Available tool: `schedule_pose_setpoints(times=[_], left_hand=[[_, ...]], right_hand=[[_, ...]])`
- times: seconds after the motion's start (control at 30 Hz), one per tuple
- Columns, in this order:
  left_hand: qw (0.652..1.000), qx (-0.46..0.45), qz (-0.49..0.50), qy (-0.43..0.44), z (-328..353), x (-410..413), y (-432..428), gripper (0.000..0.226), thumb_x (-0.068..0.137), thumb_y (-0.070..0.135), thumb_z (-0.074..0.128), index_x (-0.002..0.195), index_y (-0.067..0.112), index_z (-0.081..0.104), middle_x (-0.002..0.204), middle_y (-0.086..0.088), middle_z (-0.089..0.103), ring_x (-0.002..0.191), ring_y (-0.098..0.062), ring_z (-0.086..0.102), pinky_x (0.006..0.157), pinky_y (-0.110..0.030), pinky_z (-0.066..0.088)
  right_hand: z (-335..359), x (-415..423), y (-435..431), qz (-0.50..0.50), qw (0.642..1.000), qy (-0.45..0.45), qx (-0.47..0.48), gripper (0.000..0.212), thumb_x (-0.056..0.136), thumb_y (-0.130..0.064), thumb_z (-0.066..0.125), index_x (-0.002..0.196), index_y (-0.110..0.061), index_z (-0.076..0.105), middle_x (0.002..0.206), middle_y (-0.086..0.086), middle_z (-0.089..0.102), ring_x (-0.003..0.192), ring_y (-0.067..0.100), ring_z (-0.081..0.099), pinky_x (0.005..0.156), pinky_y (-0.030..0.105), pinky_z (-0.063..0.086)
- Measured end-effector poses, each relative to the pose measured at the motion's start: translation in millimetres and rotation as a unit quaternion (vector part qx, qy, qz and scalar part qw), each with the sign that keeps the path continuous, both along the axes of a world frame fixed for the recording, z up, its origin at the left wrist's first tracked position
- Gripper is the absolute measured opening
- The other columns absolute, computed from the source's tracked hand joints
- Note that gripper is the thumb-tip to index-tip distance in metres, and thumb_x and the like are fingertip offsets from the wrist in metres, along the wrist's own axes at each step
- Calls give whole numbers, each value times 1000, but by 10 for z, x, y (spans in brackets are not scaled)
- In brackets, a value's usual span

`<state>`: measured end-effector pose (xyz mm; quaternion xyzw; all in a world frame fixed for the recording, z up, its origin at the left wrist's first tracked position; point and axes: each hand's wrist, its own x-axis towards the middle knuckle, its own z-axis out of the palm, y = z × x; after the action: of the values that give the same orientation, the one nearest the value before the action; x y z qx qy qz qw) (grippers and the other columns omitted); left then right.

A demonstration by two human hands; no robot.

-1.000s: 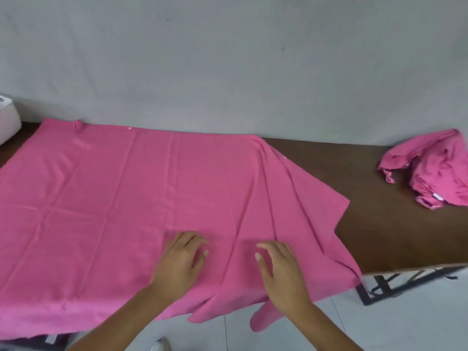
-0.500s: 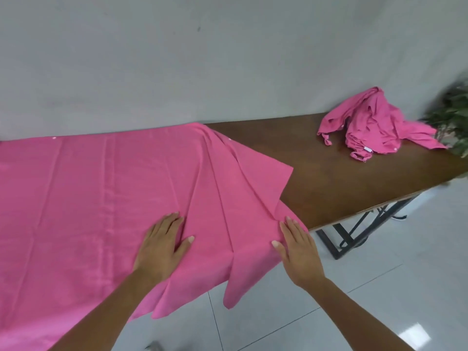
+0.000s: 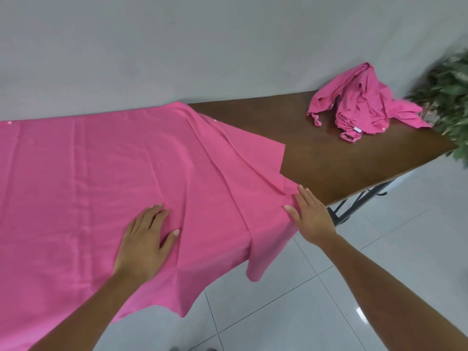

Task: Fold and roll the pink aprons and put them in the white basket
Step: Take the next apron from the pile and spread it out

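Pressing flat with straight fingers on the spread apron (image 3: 101, 173), which drapes over the front edge of the desk (image 3: 342, 160): left hand (image 3: 144, 244) mid-cloth, right hand (image 3: 312, 216) at its right border, and farther back a crumpled apron (image 3: 359, 107) heaped beside a plant (image 3: 448, 97).

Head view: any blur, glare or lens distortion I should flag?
Head view: soft even light, faint shadow under the crumpled pink apron; green leafy plant at the right edge is blur-smeared; small glare patch on the glossy white tile floor; the flat spread pink apron is sharp; wide-angle stretch enlarges the right forearm near the bottom.
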<state>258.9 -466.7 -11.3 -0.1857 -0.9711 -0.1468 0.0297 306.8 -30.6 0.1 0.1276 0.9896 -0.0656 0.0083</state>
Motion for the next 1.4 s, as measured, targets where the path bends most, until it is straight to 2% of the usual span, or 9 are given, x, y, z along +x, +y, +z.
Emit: schedule_pose_setpoints(times=[0.13, 0.2, 0.33, 0.43, 0.5, 0.6, 0.8, 1.07, 1.4], left_hand=[[1000, -14, 6, -2, 1, 14, 18, 66, 98, 56, 31, 143, 13, 52, 154, -6, 46, 143, -28, 39, 119, -47, 32], [1000, -14, 20, -3, 17, 1, 74, 65, 95, 51, 31, 136, 8, 57, 145, -12, 53, 135, -34, 46, 114, -51, 38], [995, 19, 85, -37, 113, -67, 318, 64, 85, 50, 36, 124, 4, 59, 123, -20, 58, 117, -42, 52, 100, -56, 46], [993, 46, 101, -34, 108, -53, 523, 58, 83, 46, 53, 127, 7, 55, 132, -20, 49, 125, -46, 43, 103, -61, 41], [996, 46, 71, -14, 64, -19, 613, 57, 86, 40, 59, 133, 10, 52, 141, -18, 44, 132, -47, 38, 108, -62, 36], [998, 41, 37, -6, -7, 11, 672, 59, 89, 44, 45, 137, 11, 50, 147, -17, 44, 139, -45, 34, 113, -61, 31], [997, 72, 28, -15, -45, 15, 623, 65, 93, 56, 37, 143, 17, 50, 157, -8, 40, 148, -35, 26, 120, -55, 24], [999, -36, 25, -21, -60, 16, 668, 82, 94, 75, 18, 161, 28, 24, 169, 1, 15, 157, -28, 6, 125, -51, 14], [996, -70, 48, -12, -51, 37, 712, 81, 92, 77, 20, 161, 35, 19, 169, 8, 15, 157, -23, 9, 122, -48, 15]], right_hand=[[93, -147, 151, -50, 996, -63, 29, 83, 95, -68, 7, 157, -17, 26, 169, 6, 5, 156, 22, -3, 125, 44, 13], [115, -140, 133, -105, 992, -61, 36, 74, 99, -63, 13, 152, -16, 34, 169, 9, 7, 156, 26, -2, 124, 48, 15], [69, 90, -73, -135, 989, 64, 19, 68, 103, -59, 18, 134, -8, 51, 156, 14, 37, 144, 34, 30, 112, 52, 37], [-45, 293, -207, -112, 987, 114, -10, 78, 100, -68, 15, 131, -8, 54, 138, 11, 54, 124, 30, 47, 100, 49, 46], [-123, 378, -266, -105, 989, 97, -28, 75, 102, -67, 22, 145, -10, 47, 150, 9, 48, 138, 28, 42, 113, 49, 39], [-207, 440, -250, -83, 994, 65, -25, 76, 103, -64, 25, 157, -12, 29, 165, 5, 27, 153, 24, 22, 123, 45, 25], [-280, 328, 83, -59, 996, 59, -32, 86, 98, -74, 14, 160, -15, 21, 166, 4, 22, 154, 20, 17, 125, 45, 21], [-222, 51, 773, 33, 998, 34, -29, 89, 94, -74, 8, 161, -16, 15, 168, 2, 13, 155, 16, 9, 127, 35, 7], [-219, -494, 1866, 98, 995, -11, -8, 93, 89, -77, -4, 162, -18, 3, 169, 0, 2, 155, 13, 0, 126, 34, 0]])
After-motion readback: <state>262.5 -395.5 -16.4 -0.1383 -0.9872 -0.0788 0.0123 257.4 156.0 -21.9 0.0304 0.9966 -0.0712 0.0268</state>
